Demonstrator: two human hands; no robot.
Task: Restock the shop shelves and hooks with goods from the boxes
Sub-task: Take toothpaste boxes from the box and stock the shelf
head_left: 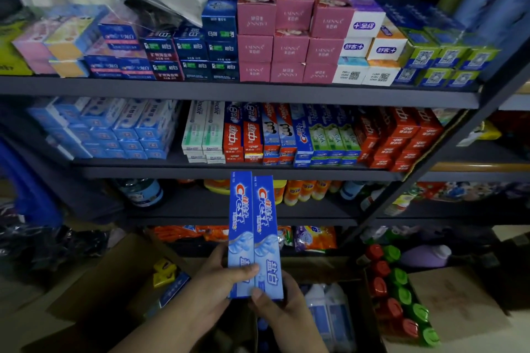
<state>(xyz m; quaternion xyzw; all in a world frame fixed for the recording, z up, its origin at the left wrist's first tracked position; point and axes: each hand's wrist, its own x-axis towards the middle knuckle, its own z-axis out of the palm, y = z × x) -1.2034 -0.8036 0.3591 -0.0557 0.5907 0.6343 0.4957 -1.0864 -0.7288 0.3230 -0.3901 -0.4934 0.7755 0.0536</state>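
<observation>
Two blue Crest toothpaste boxes (253,221) stand upright side by side in front of the dark metal shelving (229,172). My left hand (220,275) grips their lower end from the left, thumb across the front. My right hand (275,306) holds the bottom right corner from below, thumb on the front. The tops of the boxes reach the edge of the second shelf, where rows of toothpaste boxes (286,135) stand. An open cardboard box (120,281) lies below my hands.
The top shelf holds pink boxes (289,28) and blue boxes (189,51). Lower shelves carry orange bottles (301,190) and detergent bags (315,238). A carton of red- and green-capped bottles (398,289) sits on the floor at right. White bottles (329,312) stand below my right hand.
</observation>
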